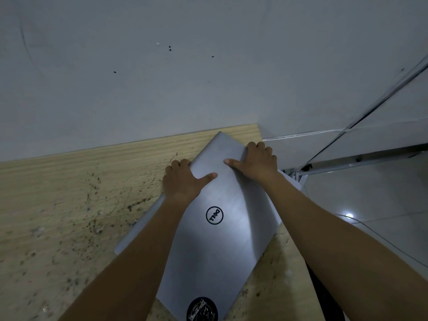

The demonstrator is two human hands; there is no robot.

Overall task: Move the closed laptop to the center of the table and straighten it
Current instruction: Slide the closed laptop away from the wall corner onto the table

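Head view: the closed silver Dell laptop [215, 228] lies askew at the wooden table's [58, 205] far right corner, its right edge overhanging. The left hand [183, 179] grips its left edge and the right hand [257, 161] its right edge, thumbs flat on the lid, fingers curled over. A grey wall [162, 66] rises behind; pale floor tiles [370, 205] lie to the right.

The closed laptop [215, 239] has a smooth, brushed silver lid, probably metal, with a soft sheen and a glossy black round sticker [202, 309], lying on a pale wood-grain table [69, 205] whose matt top looks scuffed and speckled
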